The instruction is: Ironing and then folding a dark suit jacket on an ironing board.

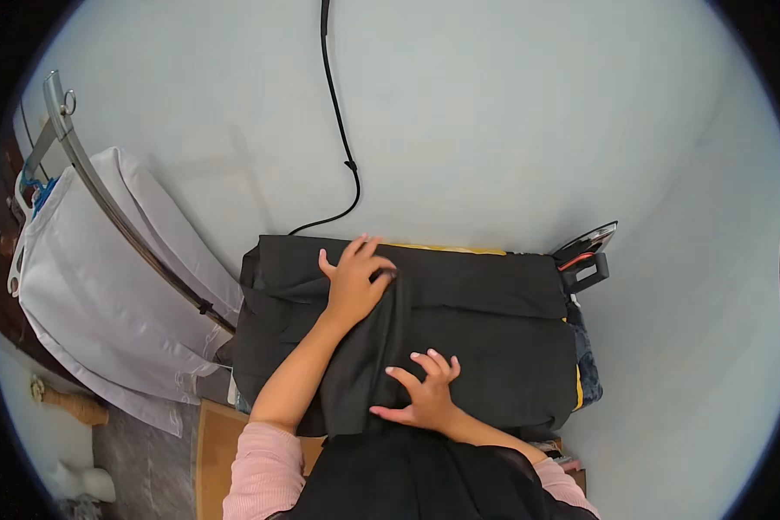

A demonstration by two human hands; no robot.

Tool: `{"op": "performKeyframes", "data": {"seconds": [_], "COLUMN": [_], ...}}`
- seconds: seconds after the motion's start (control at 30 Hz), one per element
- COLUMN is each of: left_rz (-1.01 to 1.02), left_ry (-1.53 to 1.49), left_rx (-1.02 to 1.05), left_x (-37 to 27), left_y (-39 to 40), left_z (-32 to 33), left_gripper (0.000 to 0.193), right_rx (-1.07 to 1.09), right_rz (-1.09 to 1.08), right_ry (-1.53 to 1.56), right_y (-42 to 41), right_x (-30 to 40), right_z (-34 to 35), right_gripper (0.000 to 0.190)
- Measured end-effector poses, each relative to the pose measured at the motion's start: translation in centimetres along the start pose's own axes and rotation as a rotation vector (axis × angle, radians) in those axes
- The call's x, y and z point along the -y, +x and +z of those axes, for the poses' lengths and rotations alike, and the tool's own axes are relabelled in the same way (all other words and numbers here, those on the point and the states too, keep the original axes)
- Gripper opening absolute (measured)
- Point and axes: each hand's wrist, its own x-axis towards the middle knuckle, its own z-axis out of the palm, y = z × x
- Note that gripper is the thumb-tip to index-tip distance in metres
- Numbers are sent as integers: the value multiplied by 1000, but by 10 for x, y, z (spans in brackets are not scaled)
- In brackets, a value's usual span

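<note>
Black fabric (pixel 487 344) lies spread over a padded board against the wall, with a long fold running down its middle. At the upper end of that fold is my left hand (pixel 357 279), thumb and index finger pinching the cloth while the other fingers stick out. Lower and to the right, my right hand (pixel 426 393) hovers over or just touches the cloth, its fingers apart and nothing between them. An iron (pixel 585 253) stands tilted at the board's right end, its soleplate facing the wall side.
White garments (pixel 123 279) hang at the left beside a curved metal rail (pixel 123 224). A black cable (pixel 341 123) runs down the wall behind the board. A wooden panel (pixel 214 448) and a woven-looking post (pixel 75 403) are at lower left.
</note>
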Motion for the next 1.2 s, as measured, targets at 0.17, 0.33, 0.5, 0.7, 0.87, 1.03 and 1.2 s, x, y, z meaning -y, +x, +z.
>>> {"op": "performKeyframes", "data": {"seconds": [0.17,0.33,0.5,0.7,0.87,1.03,1.2], "left_rz": [-30,-130,-253,-223,-190,-219,-372], "left_ry": [175,190,319,368,263,114,464], "left_rx": [-36,279,361,60,19,16,-21], "left_x": [26,42,78,126,123,141,128], "left_y": [10,-11,-48,-58,-45,-21,23], "left_z": [11,-30,-69,-62,-76,-82,-57], "left_gripper": [15,80,99,11,12,17,28], "right_rx": [196,431,171,-176,-122,-134,-19], "right_rz": [221,521,411,446,402,412,641], "right_ry": [-147,-64,93,-177,-367,-472,-645], "right_y": [-11,-12,-4,2,-7,22,81], "right_x": [10,-6,-25,-86,-84,-114,-213], "right_z": [7,-12,-41,-117,-145,-142,-104], "right_gripper": [84,52,15,17,14,11,34]}}
